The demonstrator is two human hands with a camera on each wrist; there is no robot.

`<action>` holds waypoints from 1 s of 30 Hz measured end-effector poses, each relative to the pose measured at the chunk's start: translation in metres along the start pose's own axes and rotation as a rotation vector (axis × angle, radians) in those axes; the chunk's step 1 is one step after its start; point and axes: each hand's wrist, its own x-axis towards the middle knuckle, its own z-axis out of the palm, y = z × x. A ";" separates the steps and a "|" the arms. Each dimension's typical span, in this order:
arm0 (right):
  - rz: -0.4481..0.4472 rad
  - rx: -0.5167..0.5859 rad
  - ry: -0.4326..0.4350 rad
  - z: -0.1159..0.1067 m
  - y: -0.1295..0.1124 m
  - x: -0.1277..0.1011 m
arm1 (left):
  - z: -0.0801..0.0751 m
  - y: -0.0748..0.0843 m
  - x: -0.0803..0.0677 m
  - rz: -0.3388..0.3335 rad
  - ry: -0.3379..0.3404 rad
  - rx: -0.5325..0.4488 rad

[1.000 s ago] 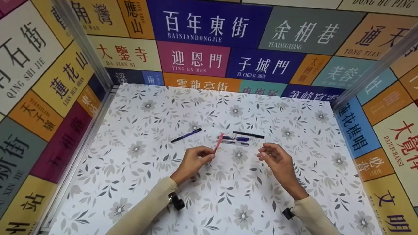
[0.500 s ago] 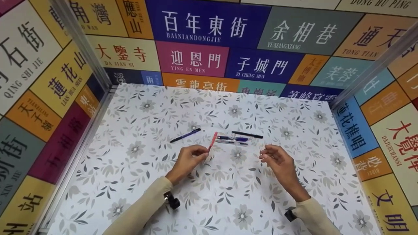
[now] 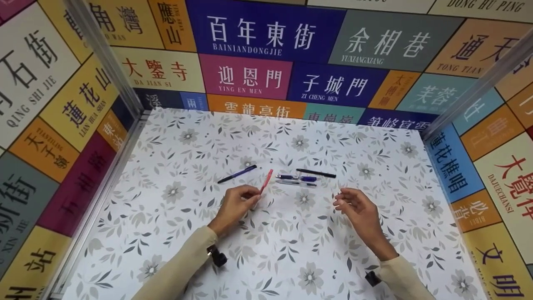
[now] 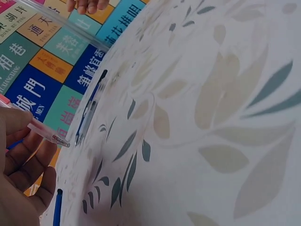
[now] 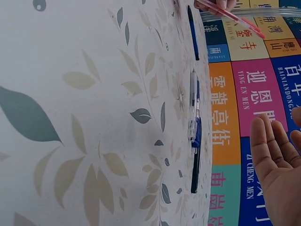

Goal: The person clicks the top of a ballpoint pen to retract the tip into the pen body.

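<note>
Nearby, blue pens [image 3: 297, 179], black pen [image 3: 316, 173], floral tabletop [image 3: 291, 250]

The counter [image 3: 291, 258] wears a white covering printed with grey leaves and flowers. Four pens lie on it toward the far side: a dark blue pen [image 3: 237, 173] at the left, then a blue-capped pen [image 3: 296, 177], a clear pen [image 3: 296, 183] just beside it, and a black pen [image 3: 315, 173] behind them.

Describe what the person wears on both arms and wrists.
Both arms wear long, plain cream-beige sleeves that end at the wrists: the left sleeve and the right sleeve. A small black device sits under each cuff, the left wrist device and the right wrist device. No rings, gloves or markings show.
</note>
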 end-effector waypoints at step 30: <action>0.012 -0.002 0.020 -0.005 0.003 -0.006 | -0.016 -0.027 0.005 0.085 -0.046 0.248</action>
